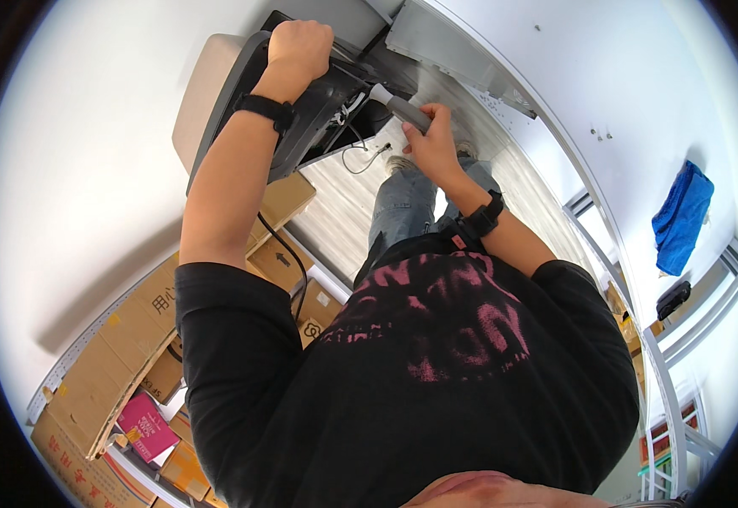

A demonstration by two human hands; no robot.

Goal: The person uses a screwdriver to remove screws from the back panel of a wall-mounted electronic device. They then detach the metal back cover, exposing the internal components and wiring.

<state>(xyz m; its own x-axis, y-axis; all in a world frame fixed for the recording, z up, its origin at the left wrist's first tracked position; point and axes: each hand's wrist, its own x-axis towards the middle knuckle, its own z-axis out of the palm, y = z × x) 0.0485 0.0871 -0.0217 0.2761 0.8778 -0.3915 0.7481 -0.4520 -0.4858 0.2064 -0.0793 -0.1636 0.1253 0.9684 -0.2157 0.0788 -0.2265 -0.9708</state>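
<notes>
My left hand (299, 49) is closed over the upper edge of a bulky black-shelled unit (318, 110) with a beige outer panel (204, 106). The unit is tilted, and its open underside shows loose wires and white connectors (349, 112). In my right hand (435, 144) is a grey-handled tool (409, 112), its pale, wider end (379, 93) close to the unit's right edge beside the wires. I cannot make out the exact kind of tool, or whether it touches the unit. A thin dark cable with a plug (384, 148) hangs below.
Cardboard boxes (132, 330) fill shelving at the lower left, with a pink box (147, 426) among them. A white table (572, 93) runs along the right, bearing several small screws (602, 134) and a folded blue cloth (682, 216). A white wall (89, 169) stands left.
</notes>
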